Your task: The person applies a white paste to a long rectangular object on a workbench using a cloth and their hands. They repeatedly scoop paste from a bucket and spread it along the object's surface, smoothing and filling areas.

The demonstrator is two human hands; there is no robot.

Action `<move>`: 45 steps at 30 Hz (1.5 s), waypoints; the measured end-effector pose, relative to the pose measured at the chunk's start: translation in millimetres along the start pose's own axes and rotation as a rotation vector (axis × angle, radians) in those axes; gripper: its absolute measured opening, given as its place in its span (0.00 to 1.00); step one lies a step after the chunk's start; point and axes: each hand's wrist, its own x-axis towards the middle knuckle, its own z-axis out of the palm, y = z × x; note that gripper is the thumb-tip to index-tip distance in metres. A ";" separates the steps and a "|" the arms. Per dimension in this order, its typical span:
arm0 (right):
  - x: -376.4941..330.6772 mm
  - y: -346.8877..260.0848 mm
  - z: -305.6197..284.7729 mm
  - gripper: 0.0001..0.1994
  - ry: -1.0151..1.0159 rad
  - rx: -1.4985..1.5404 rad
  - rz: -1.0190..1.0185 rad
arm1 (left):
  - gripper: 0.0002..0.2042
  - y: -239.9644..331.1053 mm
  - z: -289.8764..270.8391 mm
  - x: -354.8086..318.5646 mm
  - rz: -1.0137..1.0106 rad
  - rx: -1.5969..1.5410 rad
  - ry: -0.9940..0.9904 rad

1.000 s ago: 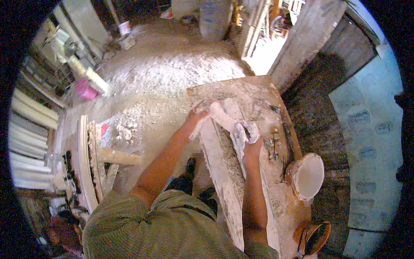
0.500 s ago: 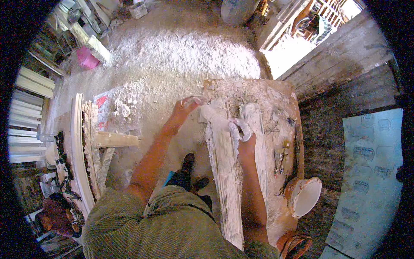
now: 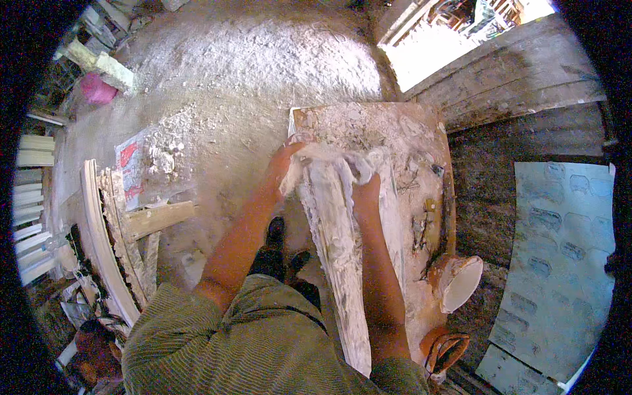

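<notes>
A long, narrow piece coated in wet white plaster point(image 3: 336, 263) lies along the left side of a crusted worktable point(image 3: 421, 141), running from near my body to the far end. My left hand point(image 3: 293, 161) is at its far left corner, fingers bent over the edge, with pale plaster hanging beside the palm. My right hand point(image 3: 361, 172), smeared white, is curled over the far right side of the same piece; its thumb and fingers form a loop. What lies inside the right fingers is hidden by plaster. A second whitened strip point(image 3: 394, 230) runs beside my right forearm.
A bucket with a white inside point(image 3: 461, 284) lies tilted at the table's right edge, near an orange-brown container point(image 3: 446, 349). Long white mouldings point(image 3: 99, 224) rest on a wooden stand at left. White lumps point(image 3: 164, 155) lie on a floor sheet. A light blue sheet point(image 3: 553, 263) covers the right wall.
My left hand has come down from above the far left corner onto the plaster-coated piece. My right hand stays curled at its far end. The whole view has shifted slightly.
</notes>
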 end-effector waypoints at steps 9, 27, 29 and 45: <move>48.0 55.1 25.8 0.19 0.005 -0.576 -0.179 | 0.32 12.4 -27.4 39.2 0.128 0.233 0.148; 40.9 66.7 31.9 0.24 0.123 0.027 0.112 | 0.18 -39.3 -6.9 52.3 0.490 0.592 0.294; 57.4 69.2 26.2 0.22 0.027 0.102 0.249 | 0.17 -46.0 -6.4 56.5 0.539 0.708 0.288; 10.2 104.2 3.0 0.14 0.147 0.301 0.196 | 0.15 -106.4 0.8 17.8 0.574 0.645 0.184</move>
